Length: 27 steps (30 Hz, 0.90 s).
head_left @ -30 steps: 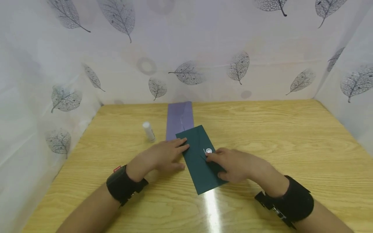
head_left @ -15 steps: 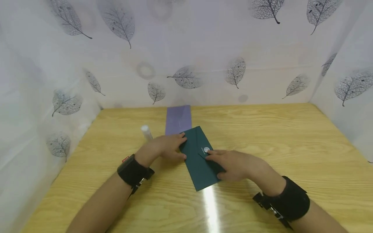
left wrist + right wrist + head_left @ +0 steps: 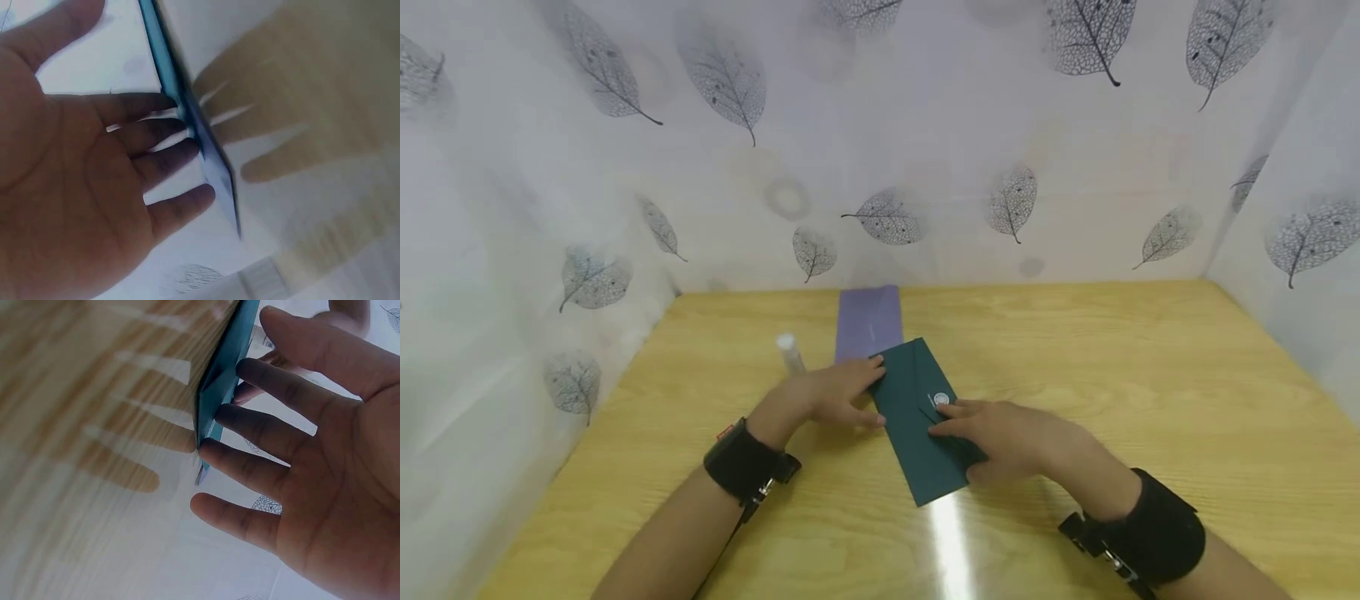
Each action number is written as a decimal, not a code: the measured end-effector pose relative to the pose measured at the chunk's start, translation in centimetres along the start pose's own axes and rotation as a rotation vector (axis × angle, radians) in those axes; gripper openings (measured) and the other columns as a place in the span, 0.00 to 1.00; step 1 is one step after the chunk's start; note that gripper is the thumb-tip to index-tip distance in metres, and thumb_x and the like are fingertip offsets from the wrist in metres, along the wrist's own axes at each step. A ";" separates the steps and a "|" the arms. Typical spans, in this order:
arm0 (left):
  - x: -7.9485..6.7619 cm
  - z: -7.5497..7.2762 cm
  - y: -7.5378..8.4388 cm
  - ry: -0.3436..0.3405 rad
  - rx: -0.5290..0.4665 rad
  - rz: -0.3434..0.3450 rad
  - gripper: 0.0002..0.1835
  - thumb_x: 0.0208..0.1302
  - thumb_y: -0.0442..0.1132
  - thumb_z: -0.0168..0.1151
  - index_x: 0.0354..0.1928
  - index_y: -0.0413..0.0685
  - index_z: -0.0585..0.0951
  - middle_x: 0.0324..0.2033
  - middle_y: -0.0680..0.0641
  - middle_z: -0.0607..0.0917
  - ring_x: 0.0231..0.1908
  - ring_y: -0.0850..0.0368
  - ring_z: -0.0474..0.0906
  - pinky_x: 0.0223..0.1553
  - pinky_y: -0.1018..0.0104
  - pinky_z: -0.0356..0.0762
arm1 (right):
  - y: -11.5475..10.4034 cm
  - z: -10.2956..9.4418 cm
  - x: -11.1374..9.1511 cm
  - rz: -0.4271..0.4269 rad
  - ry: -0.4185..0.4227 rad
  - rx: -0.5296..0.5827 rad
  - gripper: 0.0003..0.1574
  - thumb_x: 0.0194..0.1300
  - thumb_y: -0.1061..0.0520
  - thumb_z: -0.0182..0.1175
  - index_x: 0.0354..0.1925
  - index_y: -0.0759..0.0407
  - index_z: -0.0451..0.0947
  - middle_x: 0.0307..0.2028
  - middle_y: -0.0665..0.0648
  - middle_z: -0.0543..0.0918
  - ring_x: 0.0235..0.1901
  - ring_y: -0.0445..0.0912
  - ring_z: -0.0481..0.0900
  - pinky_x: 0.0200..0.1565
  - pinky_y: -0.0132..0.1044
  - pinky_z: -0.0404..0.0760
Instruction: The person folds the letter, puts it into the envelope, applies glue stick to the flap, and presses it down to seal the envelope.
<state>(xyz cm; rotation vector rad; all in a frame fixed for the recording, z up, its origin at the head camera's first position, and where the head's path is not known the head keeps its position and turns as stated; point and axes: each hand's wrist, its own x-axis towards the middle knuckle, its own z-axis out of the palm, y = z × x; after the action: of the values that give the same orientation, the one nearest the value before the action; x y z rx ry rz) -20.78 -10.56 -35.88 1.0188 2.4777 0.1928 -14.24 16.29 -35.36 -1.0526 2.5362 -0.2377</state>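
Observation:
A dark green envelope (image 3: pixel 901 425) with a pointed flap and a round white seal lies at an angle on the table. At its upper left edge the extended fingers of my left hand (image 3: pixel 831 396) rest on it, the thumb near the side edge. My right hand (image 3: pixel 1015 437) lies over the lower right part, its fingertips on the flap just below the seal. Both wrist views show straight, spread fingers touching the envelope. Behind it lies a purple envelope (image 3: pixel 869 321), whose near end is overlapped by the green one.
A white tube like a glue stick (image 3: pixel 791 353) stands beyond my left wrist, its lower part hidden by that hand. Leaf-patterned curtains (image 3: pixel 940 167) close off the back and sides of the wooden table (image 3: pixel 1112 358).
My left hand has shifted slightly right, its thumb now at the envelope's edge and the hand partly covering the white tube. My right fingers stay on the flap. The head view has tilted up.

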 end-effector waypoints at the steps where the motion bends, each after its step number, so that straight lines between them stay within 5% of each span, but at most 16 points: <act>1: -0.3 0.3 0.2 0.012 0.021 -0.002 0.45 0.62 0.60 0.51 0.69 0.36 0.49 0.70 0.36 0.45 0.68 0.44 0.42 0.67 0.54 0.46 | 0.0 0.1 0.0 0.008 0.001 -0.002 0.40 0.54 0.50 0.64 0.64 0.45 0.64 0.68 0.56 0.58 0.64 0.53 0.57 0.58 0.48 0.68; 7: -1.7 1.1 1.2 0.051 0.104 -0.049 0.47 0.61 0.61 0.53 0.70 0.38 0.47 0.69 0.33 0.42 0.67 0.42 0.43 0.66 0.53 0.48 | -0.1 -0.2 -0.1 0.052 0.029 -0.061 0.33 0.54 0.50 0.63 0.59 0.50 0.70 0.64 0.63 0.64 0.59 0.56 0.65 0.54 0.50 0.71; 16: -1.6 1.1 1.3 -0.020 0.153 -0.118 0.44 0.61 0.60 0.53 0.70 0.41 0.51 0.70 0.38 0.49 0.67 0.43 0.45 0.66 0.54 0.48 | 0.5 -0.8 -0.1 0.146 0.034 -0.118 0.31 0.55 0.48 0.63 0.56 0.56 0.74 0.59 0.67 0.70 0.49 0.59 0.72 0.41 0.50 0.78; 23: -1.5 1.0 1.2 -0.022 0.168 -0.118 0.44 0.60 0.61 0.54 0.69 0.41 0.53 0.70 0.38 0.50 0.67 0.42 0.46 0.66 0.53 0.49 | 2.0 -1.3 -0.1 0.194 0.006 -0.065 0.38 0.61 0.43 0.57 0.65 0.55 0.62 0.66 0.66 0.60 0.56 0.59 0.65 0.48 0.52 0.75; 27: -1.5 1.0 1.2 -0.032 0.170 -0.123 0.44 0.59 0.61 0.54 0.70 0.43 0.53 0.70 0.40 0.50 0.67 0.43 0.46 0.66 0.53 0.49 | 1.6 -1.7 -0.7 0.145 0.002 -0.013 0.33 0.64 0.41 0.54 0.63 0.54 0.66 0.64 0.61 0.64 0.58 0.59 0.64 0.55 0.54 0.70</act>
<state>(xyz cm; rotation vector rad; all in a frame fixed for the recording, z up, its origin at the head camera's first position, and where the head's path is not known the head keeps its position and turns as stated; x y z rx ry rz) -18.61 -10.79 -35.87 0.9234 2.5518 -0.0737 -15.54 17.90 -34.09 -0.8684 2.6047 -0.1826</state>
